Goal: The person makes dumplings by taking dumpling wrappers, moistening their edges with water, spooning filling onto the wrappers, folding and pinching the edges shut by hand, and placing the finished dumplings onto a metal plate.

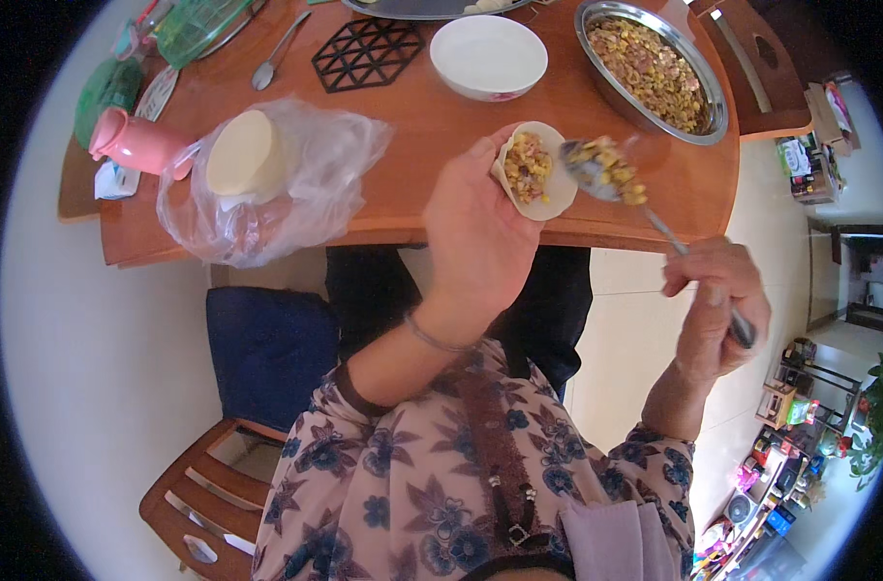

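Observation:
On the palm and fingers of my left hand (478, 225) lies a round dumpling wrapper (558, 185), its left side curled up. A mound of chopped filling (526, 167) sits on the wrapper. My right hand (725, 298) grips the handle of a metal spoon (666, 229). The spoon's bowl, heaped with more filling, is just right of the wrapper's edge; whether it touches cannot be told. A steel basin (716, 116) of the same yellow and pink filling stands at the back right. To the left, a stack of round wrappers (244, 154) rests on a clear plastic bag (332, 156).
A white bowl (489, 58) stands behind my left hand, beside a black hexagonal trivet (369, 53). Another spoon (278, 54) lies farther left. A pink vase-like container (140, 141) is near the table's left edge. Wooden chairs flank the table (412, 174).

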A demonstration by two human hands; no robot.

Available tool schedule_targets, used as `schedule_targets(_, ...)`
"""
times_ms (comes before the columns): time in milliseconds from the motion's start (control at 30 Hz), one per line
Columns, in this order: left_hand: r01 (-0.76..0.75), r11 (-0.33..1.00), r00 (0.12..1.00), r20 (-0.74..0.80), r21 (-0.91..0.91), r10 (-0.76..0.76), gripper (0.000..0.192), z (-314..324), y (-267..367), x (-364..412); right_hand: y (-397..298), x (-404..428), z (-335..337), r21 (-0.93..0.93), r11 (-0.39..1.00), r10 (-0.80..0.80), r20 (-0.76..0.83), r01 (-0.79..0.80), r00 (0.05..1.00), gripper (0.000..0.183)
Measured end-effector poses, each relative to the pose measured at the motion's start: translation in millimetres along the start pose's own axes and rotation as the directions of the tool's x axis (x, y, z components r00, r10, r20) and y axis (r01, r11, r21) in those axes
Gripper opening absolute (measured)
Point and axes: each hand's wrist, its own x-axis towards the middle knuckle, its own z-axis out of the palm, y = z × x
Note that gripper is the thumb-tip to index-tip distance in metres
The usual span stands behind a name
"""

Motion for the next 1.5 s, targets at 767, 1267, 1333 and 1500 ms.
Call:
schedule_targets(767,0.087,0.965,0.995,0.026,0.248,-0.096,0.064,15.6,-19.3,45.2,108.8,90.4,-66.4,0.019,0.967,0.256,-0.004,-0.256,0.967,0.026)
schedule_targets(1267,0.146,0.939,0.986,0.036,0.311,-0.165,0.077,18.2,-30.7,73.4,138.2,112.9,-36.3,-0.018,0.984,0.178,0.181,-0.177,0.967,0.008)
schedule_targets(1333,0.152,0.943,0.984,0.041,0.295,-0.172,0.077,20.5,-30.8,75.6,135.2,111.6,-38.8,-0.002,0.977,0.209,0.218,-0.213,0.953,0.008)
schedule_targets(1500,0.167,0.962,0.985,-0.006,0.216,-0.17,0.058,45.4,-32.0,77.1,130.8,106.1,-44.3,0.122,0.943,0.277,0.233,-0.31,0.932,0.011)
